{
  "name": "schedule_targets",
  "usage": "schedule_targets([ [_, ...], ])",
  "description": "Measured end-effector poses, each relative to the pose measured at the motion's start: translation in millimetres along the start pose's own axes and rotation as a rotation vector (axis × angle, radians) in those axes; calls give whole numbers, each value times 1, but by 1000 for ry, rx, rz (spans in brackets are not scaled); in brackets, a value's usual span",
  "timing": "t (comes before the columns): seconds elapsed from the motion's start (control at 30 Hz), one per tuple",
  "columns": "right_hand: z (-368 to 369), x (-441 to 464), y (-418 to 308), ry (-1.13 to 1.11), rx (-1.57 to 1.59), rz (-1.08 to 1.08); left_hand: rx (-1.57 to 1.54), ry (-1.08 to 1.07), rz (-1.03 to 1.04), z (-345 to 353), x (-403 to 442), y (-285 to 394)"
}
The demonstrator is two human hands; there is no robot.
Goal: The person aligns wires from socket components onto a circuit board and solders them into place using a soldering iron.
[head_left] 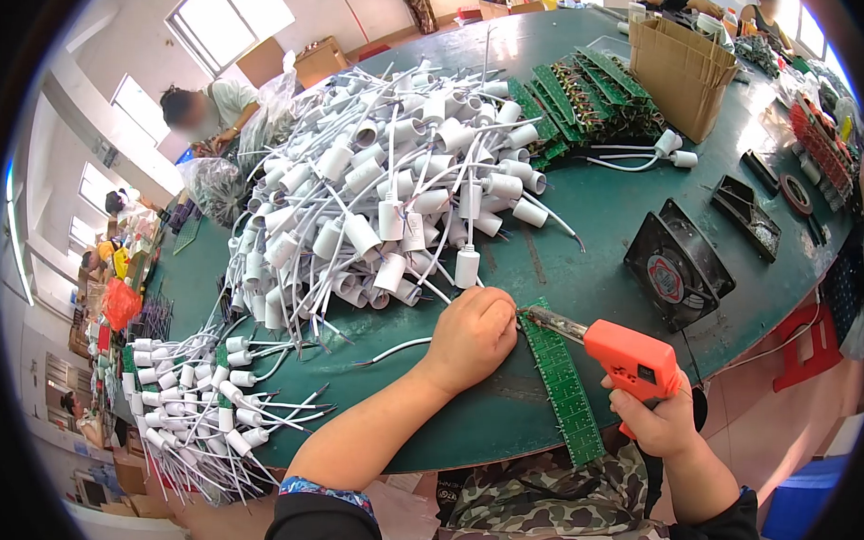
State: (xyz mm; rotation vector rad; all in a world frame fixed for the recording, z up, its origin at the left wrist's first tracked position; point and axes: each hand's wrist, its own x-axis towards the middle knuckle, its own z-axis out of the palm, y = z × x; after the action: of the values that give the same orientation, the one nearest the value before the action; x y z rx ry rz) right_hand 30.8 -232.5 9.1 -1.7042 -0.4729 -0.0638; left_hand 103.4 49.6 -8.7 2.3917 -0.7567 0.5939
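My left hand [474, 335] is closed at the upper end of a narrow green circuit board strip [567, 399]; its fingertips are hidden. A white cable [394, 351] runs out from beneath this hand toward the left. In my right hand [658, 416] is a red soldering gun [635, 358], gripped by its handle. The gun's metal tip points left and meets the top of the strip, close to my left fingers. Just beyond my left hand stands a white lamp holder [467, 267], at the edge of a large pile of wired lamp holders [353, 192].
At the left, lamp holders with wires lie in a bunch [194, 397]. Behind are stacked green circuit boards [588, 103] and a cardboard box [680, 76]. A black fan [679, 266], a black tray [746, 216] and a tape roll [796, 194] are on the right. Other people sit farther off.
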Motion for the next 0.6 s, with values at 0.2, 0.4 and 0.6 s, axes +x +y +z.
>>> schedule_targets([
  [0.2,0,-1,0,-7,10,25,15,16,15,1,0,0],
  [0.4,0,-3,0,-9,29,41,26,25,24,3,-1,-1],
  [0.6,6,-1,-6,19,73,40,27,28,25,2,-1,0],
])
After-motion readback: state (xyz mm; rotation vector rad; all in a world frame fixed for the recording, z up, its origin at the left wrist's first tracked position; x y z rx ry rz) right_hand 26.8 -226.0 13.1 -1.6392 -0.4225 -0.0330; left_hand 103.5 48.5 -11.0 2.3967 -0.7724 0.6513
